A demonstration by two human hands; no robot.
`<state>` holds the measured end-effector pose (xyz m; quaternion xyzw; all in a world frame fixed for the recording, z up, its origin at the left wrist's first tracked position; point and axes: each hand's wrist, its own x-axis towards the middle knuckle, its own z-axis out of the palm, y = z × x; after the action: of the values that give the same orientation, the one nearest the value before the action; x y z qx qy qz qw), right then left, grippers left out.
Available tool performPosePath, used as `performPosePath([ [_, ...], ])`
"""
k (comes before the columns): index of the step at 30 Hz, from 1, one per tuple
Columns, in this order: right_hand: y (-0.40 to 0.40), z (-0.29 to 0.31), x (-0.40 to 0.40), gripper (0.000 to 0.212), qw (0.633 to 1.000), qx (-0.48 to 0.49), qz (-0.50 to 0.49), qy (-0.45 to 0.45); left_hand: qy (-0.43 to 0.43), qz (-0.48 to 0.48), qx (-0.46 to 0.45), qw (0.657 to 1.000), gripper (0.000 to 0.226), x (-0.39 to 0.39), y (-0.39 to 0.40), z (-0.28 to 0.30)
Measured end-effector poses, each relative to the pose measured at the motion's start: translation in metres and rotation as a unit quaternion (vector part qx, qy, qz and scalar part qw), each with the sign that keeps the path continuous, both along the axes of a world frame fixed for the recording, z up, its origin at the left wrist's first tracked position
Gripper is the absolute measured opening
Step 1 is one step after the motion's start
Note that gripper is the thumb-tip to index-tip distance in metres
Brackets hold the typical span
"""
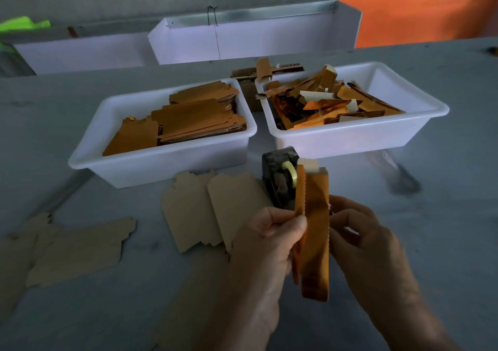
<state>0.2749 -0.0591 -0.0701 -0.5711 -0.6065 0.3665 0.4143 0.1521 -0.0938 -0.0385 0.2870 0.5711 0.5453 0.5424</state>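
While flat brown card blanks (80, 245) lie at the lower left of the table (444, 215), a white tub (161, 167) of stacked gold blanks sits at centre left. Low in the middle, the left hand (269, 234) pinches the left edge of a folded gold carton (315, 229), upright before a black tape dispenser (275, 178). The right hand (363, 237) grips its right edge. At upper right, a second tub (350, 137) holds folded cartons.

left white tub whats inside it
The left white tub holds stacks of flat gold-orange card blanks lying in layers. They cover most of the floor, so what lies beneath them cannot be seen.
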Motion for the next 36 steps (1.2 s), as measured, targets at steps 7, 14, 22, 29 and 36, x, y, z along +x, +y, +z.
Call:
performPosePath([
  [7, -0.002, -0.002, -0.006, 0.011, 0.993, 0.090, -0.006, -0.077, 0.104, -0.004, -0.026, 0.994, 0.010, 0.001, 0.007, -0.001],
  [14, 0.004, 0.008, 0.006, 0.016, 0.985, 0.118, -0.012, -0.125, 0.121, -0.003, -0.032, 0.992, 0.010, 0.002, 0.008, 0.001],
  [22, -0.008, 0.049, 0.025, 0.015, 0.976, -0.016, 0.176, 0.125, 0.033, -0.035, -0.039, 0.998, 0.002, -0.004, 0.010, 0.005],
  [29, -0.003, 0.044, 0.015, 0.027, 0.977, 0.012, 0.213, 0.009, 0.019, -0.064, -0.046, 0.997, 0.004, -0.007, 0.000, 0.006],
  [36, 0.000, 0.043, 0.015, 0.066, 0.978, 0.033, 0.201, -0.056, 0.001, -0.076, -0.052, 0.996, 0.004, -0.009, -0.003, 0.009],
])
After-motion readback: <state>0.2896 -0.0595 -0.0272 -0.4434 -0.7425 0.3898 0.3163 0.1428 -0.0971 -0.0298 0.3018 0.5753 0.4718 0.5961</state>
